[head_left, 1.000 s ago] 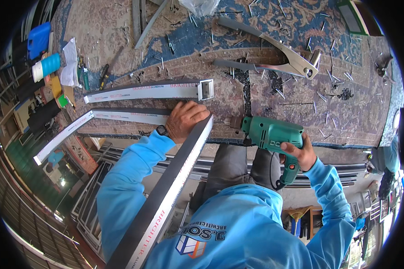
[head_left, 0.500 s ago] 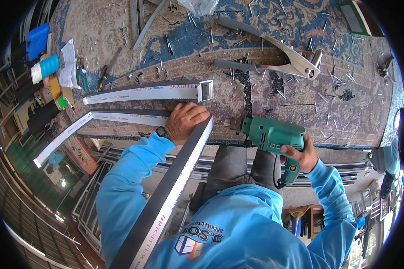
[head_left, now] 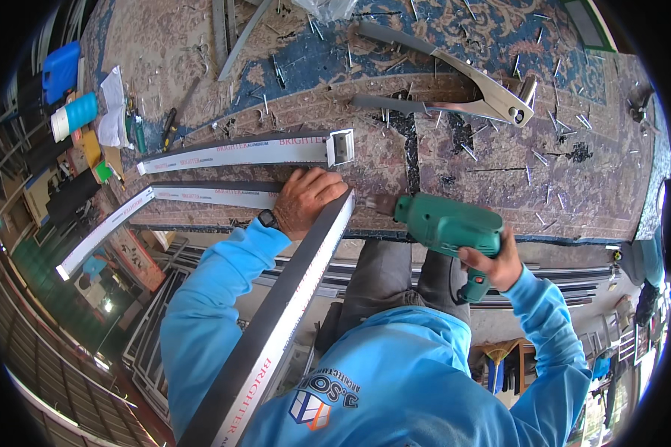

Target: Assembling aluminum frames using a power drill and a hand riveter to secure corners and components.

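My left hand (head_left: 306, 203) is closed around the corner of an aluminium profile frame (head_left: 294, 294). One dark and white length of the frame slants down past my left side, and another lies along the table's near edge. My right hand (head_left: 501, 261) grips a green electric drill (head_left: 451, 222) by its handle. The drill points left, its chuck close to the frame corner. The bit is blurred, so I cannot tell whether it touches the profile. Just beyond my left hand lies a separate aluminium profile (head_left: 268, 153) with an open square end.
A long-handled hand riveter (head_left: 488, 93) rests on the carpet-covered table (head_left: 499, 186), among several scattered rivets. A screwdriver (head_left: 171, 128), crumpled paper (head_left: 114, 104) and a blue container (head_left: 61, 71) are on the left. At the far edge are metal strips (head_left: 244, 41) and clear plastic (head_left: 328, 7).
The drill has shifted slightly left, toward the frame corner, and its body has tilted a little. My left hand and the frame have hardly moved.
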Demonstrator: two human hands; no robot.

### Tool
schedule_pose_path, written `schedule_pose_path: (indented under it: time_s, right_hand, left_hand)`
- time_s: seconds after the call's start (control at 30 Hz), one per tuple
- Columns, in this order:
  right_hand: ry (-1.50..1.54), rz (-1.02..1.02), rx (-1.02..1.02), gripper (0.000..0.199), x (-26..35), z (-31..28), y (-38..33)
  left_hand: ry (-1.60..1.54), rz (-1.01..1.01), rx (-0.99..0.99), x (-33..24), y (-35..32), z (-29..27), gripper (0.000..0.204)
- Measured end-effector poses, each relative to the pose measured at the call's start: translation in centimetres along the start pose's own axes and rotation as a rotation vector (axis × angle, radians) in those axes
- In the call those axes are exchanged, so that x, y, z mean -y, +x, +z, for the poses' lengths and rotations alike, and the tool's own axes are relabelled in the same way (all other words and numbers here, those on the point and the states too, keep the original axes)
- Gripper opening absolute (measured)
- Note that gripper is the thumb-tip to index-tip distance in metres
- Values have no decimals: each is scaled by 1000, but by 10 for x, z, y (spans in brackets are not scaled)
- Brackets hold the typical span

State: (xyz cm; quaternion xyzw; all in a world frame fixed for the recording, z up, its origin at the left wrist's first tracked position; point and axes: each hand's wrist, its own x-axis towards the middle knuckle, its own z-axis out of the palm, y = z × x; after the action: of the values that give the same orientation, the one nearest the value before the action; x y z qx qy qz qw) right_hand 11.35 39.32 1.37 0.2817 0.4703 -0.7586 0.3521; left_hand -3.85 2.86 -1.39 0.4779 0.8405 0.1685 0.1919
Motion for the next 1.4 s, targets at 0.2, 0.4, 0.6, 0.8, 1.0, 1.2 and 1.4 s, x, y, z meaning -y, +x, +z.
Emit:
schedule_pose_path:
  time_s: [0.2,0.4,0.6,0.8,1.0,1.2,1.4]
  right_hand:
    - [-86,-28,-46,57,19,11,1]
    - [-647,-506,15,64,56,6,4]
    - [-167,-83,-78,59,34,-18,-26]
    - [323,-319,-414,64,-10,-107,-78]
    - [531,-518,-665,73,-14,-136,-31]
    - [-678,123,-806,63,16,-90,-94]
    - [-770,-611,-560,27,40,1,-34]
  left_hand:
    - [-13,-39,17,0,-4,0,35]
    - [-10,-19,-11,-3,-6,-1,36]
    - [-1,-26,-36,-18,6,-17,43]
    - [-153,8,182,-28,40,-115,27]
    - [-205,4,-12,-24,160,-83,37]
    - [33,24,59,-22,182,-47,28]
    - [-271,-18,-167,-32,132,-139,22]
